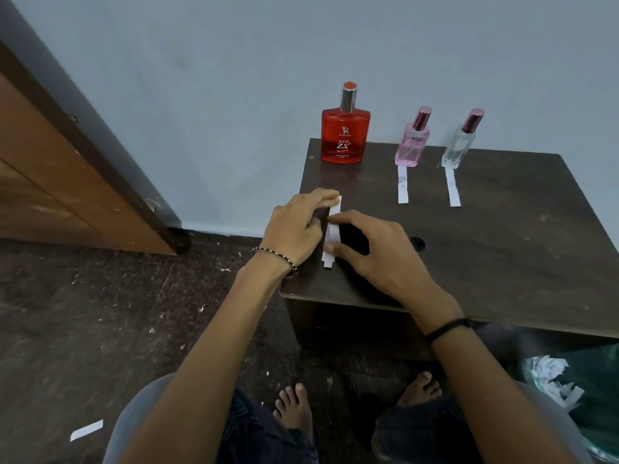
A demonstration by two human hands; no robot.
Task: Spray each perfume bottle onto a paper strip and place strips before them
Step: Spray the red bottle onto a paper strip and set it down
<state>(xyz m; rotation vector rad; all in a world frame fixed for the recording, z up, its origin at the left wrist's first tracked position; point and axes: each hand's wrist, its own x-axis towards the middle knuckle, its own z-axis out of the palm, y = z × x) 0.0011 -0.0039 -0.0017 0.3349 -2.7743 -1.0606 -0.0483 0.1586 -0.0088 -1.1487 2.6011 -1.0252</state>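
Observation:
Three perfume bottles stand along the far edge of a dark wooden table (502,236): a red bottle (346,135) at the left, a pink bottle (409,147) in the middle, a clear bottle (456,149) at the right. A paper strip (403,187) lies in front of the pink bottle and another strip (453,187) in front of the clear one. Near the table's left edge, both hands are on a small stack of white strips (332,234). My left hand (298,226) presses its fingertips on the stack's top end. My right hand (371,249) pinches a strip between thumb and forefinger.
A wooden door (67,169) stands at the left, and the wall runs behind the table. A loose strip (86,430) lies on the speckled floor. A green bag with crumpled paper (556,380) sits at the lower right. My bare feet are under the table's front edge.

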